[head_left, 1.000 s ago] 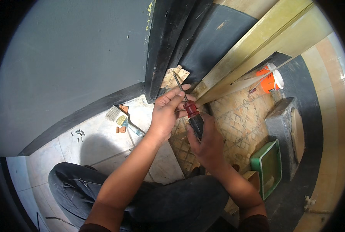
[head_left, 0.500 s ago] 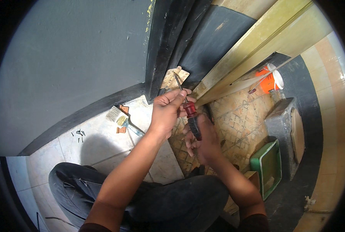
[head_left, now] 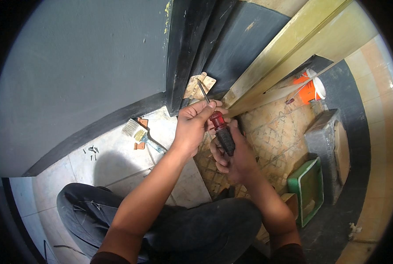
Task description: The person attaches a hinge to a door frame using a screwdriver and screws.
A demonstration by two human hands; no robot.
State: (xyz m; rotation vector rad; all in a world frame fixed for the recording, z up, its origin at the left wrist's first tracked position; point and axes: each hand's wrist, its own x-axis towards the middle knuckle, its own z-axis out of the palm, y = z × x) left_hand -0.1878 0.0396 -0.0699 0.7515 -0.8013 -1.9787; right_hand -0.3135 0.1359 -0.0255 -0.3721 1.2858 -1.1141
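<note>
The right hand (head_left: 239, 159) has closed in on the screwdriver (head_left: 224, 140): half a second ago its fingers were loose behind the handle, and now they curl against the black grip, thumb along the side. The left hand (head_left: 192, 124) keeps its place, thumb and fingertips pinching the screwdriver where the shaft meets the red end of the handle.

A grey wall (head_left: 86, 79) fills the left side, ending at a dark frame post (head_left: 183, 57). A yellowish wooden panel (head_left: 289, 53) slants across the upper right. Below spread a white tiled floor (head_left: 126, 163) on the left and a brown patterned floor (head_left: 271, 145) on the right. The person's dark trousers (head_left: 196, 220) lie under both forearms. At the right, a green tray (head_left: 294, 189) leans near a grey block-like object (head_left: 317, 132), and a white-rimmed orange bucket (head_left: 308, 91) stands beyond.

The screwdriver slants up and left from the hands, its tip over a cream-smeared hinge (head_left: 208, 82) beside the post; whether it touches is unclear. On the white tiles, a paintbrush (head_left: 140, 133) rests across a reddish-brown plate (head_left: 139, 145), with several small dark screws (head_left: 93, 150) grouped to its left.
</note>
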